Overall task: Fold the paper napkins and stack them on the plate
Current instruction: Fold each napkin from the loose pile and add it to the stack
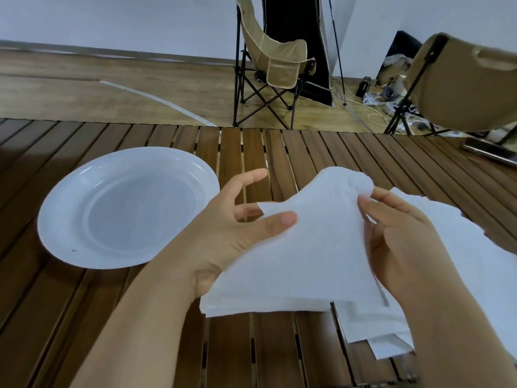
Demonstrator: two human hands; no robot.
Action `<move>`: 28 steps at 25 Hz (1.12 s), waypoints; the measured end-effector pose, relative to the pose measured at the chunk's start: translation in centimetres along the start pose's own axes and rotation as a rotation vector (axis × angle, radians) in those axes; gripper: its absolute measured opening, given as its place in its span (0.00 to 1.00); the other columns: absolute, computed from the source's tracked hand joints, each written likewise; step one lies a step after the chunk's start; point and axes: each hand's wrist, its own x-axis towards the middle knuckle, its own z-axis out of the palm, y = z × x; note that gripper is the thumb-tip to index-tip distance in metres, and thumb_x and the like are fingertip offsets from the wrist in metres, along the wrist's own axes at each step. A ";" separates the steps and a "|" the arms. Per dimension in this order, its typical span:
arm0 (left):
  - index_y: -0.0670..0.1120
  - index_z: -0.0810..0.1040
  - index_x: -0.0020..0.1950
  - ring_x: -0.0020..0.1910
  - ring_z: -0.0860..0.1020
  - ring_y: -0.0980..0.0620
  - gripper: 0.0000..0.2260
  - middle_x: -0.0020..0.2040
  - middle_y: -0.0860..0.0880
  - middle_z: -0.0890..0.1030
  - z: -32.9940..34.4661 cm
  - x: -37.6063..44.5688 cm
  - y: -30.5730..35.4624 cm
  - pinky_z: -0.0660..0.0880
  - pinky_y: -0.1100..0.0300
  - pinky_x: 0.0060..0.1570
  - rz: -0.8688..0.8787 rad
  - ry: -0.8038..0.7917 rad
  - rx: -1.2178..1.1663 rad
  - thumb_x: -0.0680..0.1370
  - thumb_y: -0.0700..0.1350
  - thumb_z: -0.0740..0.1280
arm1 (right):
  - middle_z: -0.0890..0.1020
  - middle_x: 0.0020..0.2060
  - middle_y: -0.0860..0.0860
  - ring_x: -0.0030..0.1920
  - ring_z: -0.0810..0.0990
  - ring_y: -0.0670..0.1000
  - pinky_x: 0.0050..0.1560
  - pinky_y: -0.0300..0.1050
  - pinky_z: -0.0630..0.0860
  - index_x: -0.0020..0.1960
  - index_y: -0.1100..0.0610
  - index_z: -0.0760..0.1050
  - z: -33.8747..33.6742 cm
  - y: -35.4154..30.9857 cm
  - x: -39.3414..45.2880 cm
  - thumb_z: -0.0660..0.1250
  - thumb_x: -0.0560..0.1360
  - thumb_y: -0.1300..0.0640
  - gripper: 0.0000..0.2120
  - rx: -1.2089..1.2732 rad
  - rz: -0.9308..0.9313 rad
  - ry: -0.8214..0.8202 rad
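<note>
left hand (223, 236) pinches napkin (313, 247) | right hand (405, 242) pinches its top | plate (64, 219) bare

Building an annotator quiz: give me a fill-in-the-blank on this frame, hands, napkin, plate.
1. The plate holds ____ napkins so far.
2. The napkin in the air is gripped by ____ hands.
3. The plate sits on the person's ____ side of the table.
4. The loose pile of napkins lies under the ____ hand, not the left hand.

Missing words: no; both; left; right
</note>
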 end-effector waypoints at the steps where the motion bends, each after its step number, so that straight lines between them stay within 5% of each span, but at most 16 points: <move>1: 0.63 0.70 0.65 0.48 0.83 0.44 0.35 0.55 0.46 0.82 -0.1 -0.1 0.0 0.81 0.47 0.44 -0.029 -0.024 -0.047 0.60 0.49 0.78 | 0.85 0.46 0.53 0.39 0.81 0.50 0.36 0.41 0.77 0.51 0.55 0.81 -0.1 0.1 0.1 0.66 0.77 0.61 0.07 0.002 0.011 0.018; 5: 0.54 0.79 0.56 0.51 0.82 0.42 0.21 0.54 0.44 0.82 -0.9 0.2 -0.7 0.80 0.46 0.49 -0.156 0.007 -0.055 0.66 0.41 0.76 | 0.83 0.38 0.49 0.33 0.80 0.46 0.34 0.39 0.76 0.53 0.55 0.80 -0.2 0.4 0.5 0.69 0.75 0.57 0.07 0.042 0.044 0.050; 9: 0.54 0.83 0.48 0.50 0.81 0.46 0.11 0.52 0.48 0.82 -1.3 0.6 -1.2 0.80 0.52 0.47 -0.084 0.223 0.101 0.68 0.44 0.76 | 0.81 0.52 0.55 0.44 0.83 0.53 0.46 0.48 0.78 0.62 0.48 0.75 -0.6 0.6 0.8 0.75 0.68 0.57 0.23 -0.062 0.085 -0.121; 11: 0.55 0.84 0.46 0.51 0.78 0.50 0.08 0.52 0.52 0.80 -1.2 0.6 -1.2 0.78 0.56 0.45 -0.010 0.353 0.188 0.69 0.48 0.76 | 0.82 0.49 0.56 0.45 0.83 0.55 0.48 0.48 0.78 0.61 0.48 0.76 -0.7 0.5 0.8 0.75 0.63 0.61 0.28 -0.097 0.072 -0.222; 15: 0.56 0.83 0.45 0.54 0.75 0.52 0.08 0.51 0.56 0.79 -1.3 0.6 -1.2 0.75 0.51 0.56 0.084 0.486 0.373 0.69 0.55 0.74 | 0.85 0.47 0.54 0.51 0.83 0.56 0.53 0.48 0.79 0.53 0.54 0.83 -0.4 0.8 0.9 0.75 0.65 0.68 0.19 -0.331 -0.016 -0.290; 17: 0.55 0.83 0.47 0.51 0.77 0.52 0.10 0.49 0.55 0.80 -1.6 0.4 -1.0 0.77 0.55 0.49 0.082 0.465 0.388 0.67 0.54 0.75 | 0.85 0.46 0.50 0.50 0.83 0.50 0.54 0.42 0.79 0.47 0.52 0.84 -0.4 1.2 0.9 0.76 0.66 0.66 0.13 -0.468 -0.092 -0.229; 20: 0.54 0.83 0.46 0.42 0.82 0.56 0.13 0.42 0.56 0.84 -2.4 -0.1 -0.9 0.76 0.65 0.37 0.066 0.379 0.395 0.64 0.49 0.78 | 0.85 0.41 0.47 0.43 0.82 0.41 0.37 0.26 0.74 0.41 0.52 0.85 -0.5 1.1 0.7 0.76 0.67 0.62 0.07 -0.582 -0.174 -0.114; 25: 0.56 0.83 0.42 0.45 0.79 0.57 0.04 0.43 0.58 0.82 -3.0 -0.1 -1.5 0.71 0.67 0.40 0.157 0.437 0.675 0.70 0.53 0.74 | 0.80 0.36 0.42 0.41 0.79 0.42 0.37 0.36 0.72 0.35 0.51 0.82 0.0 0.8 0.4 0.73 0.71 0.60 0.08 -0.674 -0.289 -0.047; 28: 0.54 0.83 0.44 0.47 0.77 0.59 0.09 0.45 0.59 0.80 -3.1 0.0 -1.5 0.70 0.64 0.45 0.196 0.493 0.694 0.71 0.58 0.70 | 0.80 0.37 0.47 0.40 0.76 0.49 0.38 0.41 0.70 0.38 0.55 0.78 0.1 0.8 0.7 0.68 0.75 0.56 0.07 -0.673 -0.294 -0.030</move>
